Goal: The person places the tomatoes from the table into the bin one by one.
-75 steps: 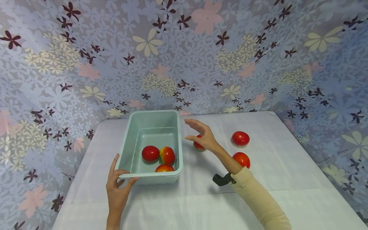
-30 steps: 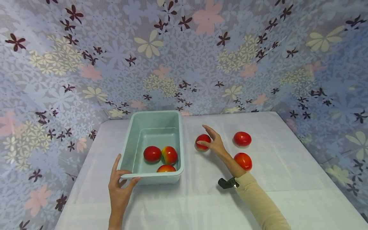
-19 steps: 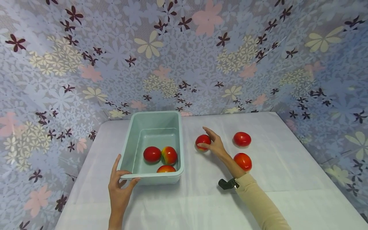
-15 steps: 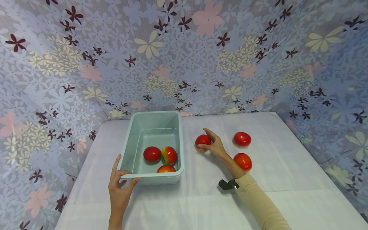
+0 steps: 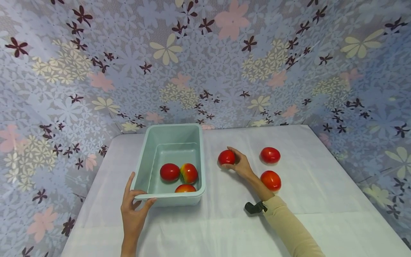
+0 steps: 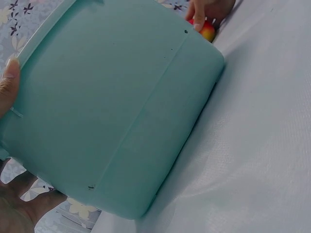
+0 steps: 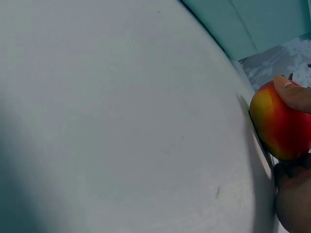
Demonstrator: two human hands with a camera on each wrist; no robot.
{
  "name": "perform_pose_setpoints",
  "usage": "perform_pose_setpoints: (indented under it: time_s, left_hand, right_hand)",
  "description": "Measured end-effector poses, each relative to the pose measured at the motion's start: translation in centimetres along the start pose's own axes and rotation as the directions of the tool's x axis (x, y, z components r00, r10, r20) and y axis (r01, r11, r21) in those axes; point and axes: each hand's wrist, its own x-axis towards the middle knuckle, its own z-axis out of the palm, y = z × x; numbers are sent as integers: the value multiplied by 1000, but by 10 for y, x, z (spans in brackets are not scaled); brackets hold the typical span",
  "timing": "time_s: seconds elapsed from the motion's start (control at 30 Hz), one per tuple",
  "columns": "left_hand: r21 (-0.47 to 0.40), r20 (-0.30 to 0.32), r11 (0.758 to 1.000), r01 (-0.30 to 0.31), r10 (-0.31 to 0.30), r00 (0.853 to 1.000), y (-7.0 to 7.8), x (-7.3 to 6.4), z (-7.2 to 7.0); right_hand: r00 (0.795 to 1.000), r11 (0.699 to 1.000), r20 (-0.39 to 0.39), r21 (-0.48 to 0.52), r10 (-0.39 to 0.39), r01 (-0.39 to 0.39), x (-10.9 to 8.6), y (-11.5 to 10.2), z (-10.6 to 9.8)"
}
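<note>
Right hand (image 5: 241,165) lowered, gripping glossy rounded fruit (image 5: 226,156), smooth plastic tub (image 5: 174,202) nearby

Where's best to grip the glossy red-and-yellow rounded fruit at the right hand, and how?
Probably pinch the fruit across its rounded, bulging middle, front to back, from its right: the light-green plastic bin stands on its left.

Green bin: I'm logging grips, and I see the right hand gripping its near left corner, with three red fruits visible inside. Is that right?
Wrong hand: the head view shows the left hand gripping the near left corner of the green bin, while the right hand holds another red fruit outside it. Three red fruits are indeed visible inside.
</note>
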Motion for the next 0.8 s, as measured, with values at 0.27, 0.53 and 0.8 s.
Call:
perform_pose_setpoints:
  time_s: [0.27, 0.53, 0.8]
  left_hand:
    - [0, -5, 1000, -27, 27, 1000, -2, 0, 1]
    - [5, -3, 1000, 8, -8, 1000, -3, 0, 0]
    - [10, -6, 1000, -6, 6, 1000, -2, 0, 1]
  right_hand:
    - [1000, 1000, -1, -13, -23, 23, -7, -11, -2]
    - [1000, 999, -1, 35, -24, 24, -5, -9, -3]
    - [1000, 998, -2, 61, -12, 12, -6, -10, -3]
